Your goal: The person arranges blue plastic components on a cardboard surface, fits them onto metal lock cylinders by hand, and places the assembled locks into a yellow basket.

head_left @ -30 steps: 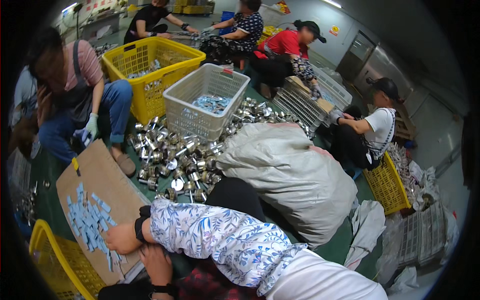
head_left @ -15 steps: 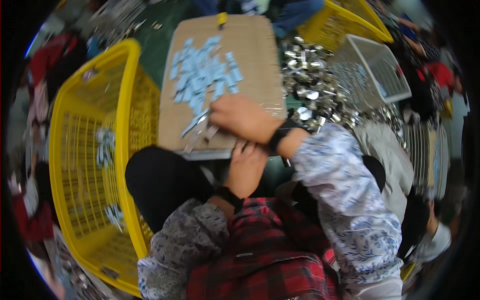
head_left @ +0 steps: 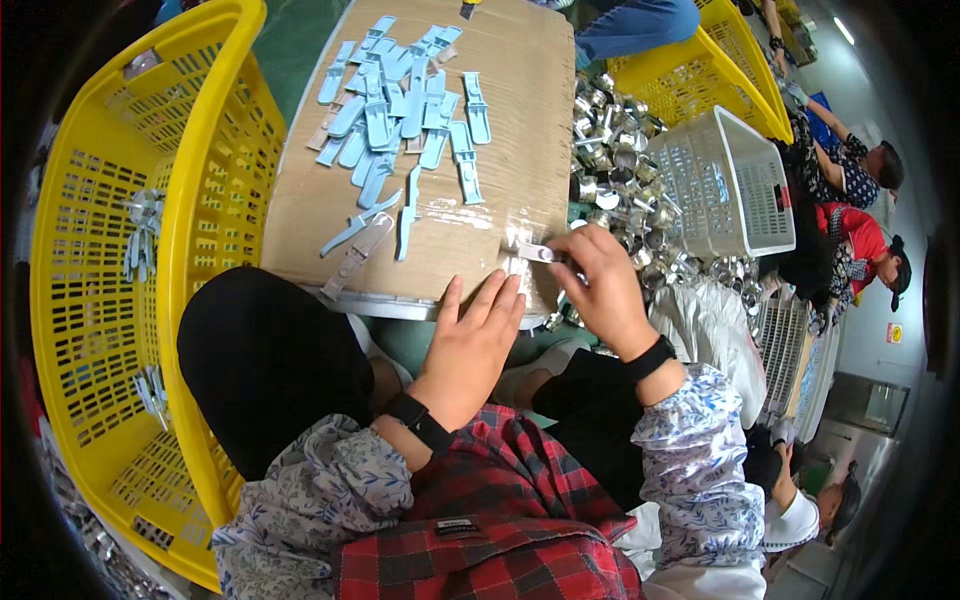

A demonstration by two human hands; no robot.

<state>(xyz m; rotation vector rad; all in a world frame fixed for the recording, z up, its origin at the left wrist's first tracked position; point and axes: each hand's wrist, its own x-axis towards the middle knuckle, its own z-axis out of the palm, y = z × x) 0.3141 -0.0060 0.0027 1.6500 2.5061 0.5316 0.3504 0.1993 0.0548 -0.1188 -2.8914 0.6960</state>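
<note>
My right hand (head_left: 605, 285) is closed at the right side of a cardboard-topped board (head_left: 480, 45), pinching a small pale handle-shaped plastic piece (head_left: 535, 252) between thumb and fingers. My left hand (head_left: 470, 345) rests at the board's near edge, fingers spread and stretched out, holding nothing. Beyond my hands lies a loose heap of light-blue handle-shaped plastic pieces (head_left: 375, 105). Near the heap's front, one blue piece (head_left: 408, 212) lies apart on its edge. Beside it, close to the board's near left edge, is a pale, see-through-looking piece (head_left: 358, 255).
On the left stands a large yellow basket (head_left: 180, 200) with a few blue pieces inside. Right of the board are piled shiny metal cups (head_left: 630, 165), a white crate (head_left: 752, 185) and another yellow basket (head_left: 690, 75). Other people (head_left: 850, 240) sit farther right.
My right hand has moved right, away from the blue heap, and now pinches a pale piece over the board. My left hand, partly covered before, now shows with its fingers spread. The view has shifted.
</note>
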